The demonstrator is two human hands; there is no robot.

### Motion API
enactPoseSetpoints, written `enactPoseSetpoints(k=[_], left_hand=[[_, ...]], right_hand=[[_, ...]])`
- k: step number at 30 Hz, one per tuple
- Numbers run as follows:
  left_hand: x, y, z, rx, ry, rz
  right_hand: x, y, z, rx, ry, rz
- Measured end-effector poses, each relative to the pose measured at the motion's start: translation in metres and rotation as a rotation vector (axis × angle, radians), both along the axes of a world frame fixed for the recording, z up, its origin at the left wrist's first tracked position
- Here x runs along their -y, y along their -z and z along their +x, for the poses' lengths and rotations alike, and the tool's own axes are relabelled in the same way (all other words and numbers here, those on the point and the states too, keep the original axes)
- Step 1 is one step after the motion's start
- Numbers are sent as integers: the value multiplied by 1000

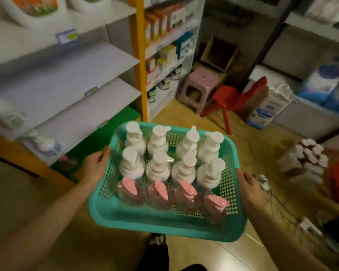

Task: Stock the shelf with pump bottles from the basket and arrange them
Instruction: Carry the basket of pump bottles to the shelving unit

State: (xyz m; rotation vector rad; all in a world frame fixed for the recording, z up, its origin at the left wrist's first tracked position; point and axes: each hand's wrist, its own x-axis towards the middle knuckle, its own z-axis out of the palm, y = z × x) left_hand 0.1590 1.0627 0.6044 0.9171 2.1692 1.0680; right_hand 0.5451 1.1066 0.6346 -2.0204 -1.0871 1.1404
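At opposite rims — left hand (95, 166) and right hand (250, 189) grip the latticed plastic basket (164, 225).

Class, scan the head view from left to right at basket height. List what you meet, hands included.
Left hand → teal basket of pump bottles → right hand → pack of white-capped bottles.

Fingers of the left hand (95, 165) and right hand (249, 187) are hidden under the basket (160, 222). Bottles (42, 143) at the left end of the shelf (76, 122) are blurred.
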Motion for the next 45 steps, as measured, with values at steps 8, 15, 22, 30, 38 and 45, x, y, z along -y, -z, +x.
enactPoseSetpoints(k=[8,15,22,30,38,45], left_hand=[[-8,12,-13,72,-323,-29],[-7,37,1,46,-577,8],[-8,84,-10,15,-747,-63],[-23,186,-38,32,-906,-80],[-54,346,-77,-56,-959,-108],[-70,504,-85,-62,-1007,-110]], right_hand=[[-133,23,-43,-20,-342,3],[-232,47,-105,8,-615,-22],[-286,97,-175,60,-811,52],[-325,203,-245,46,-902,29],[-360,375,-290,-2,-948,76],[-386,522,-318,4,-1006,152]])
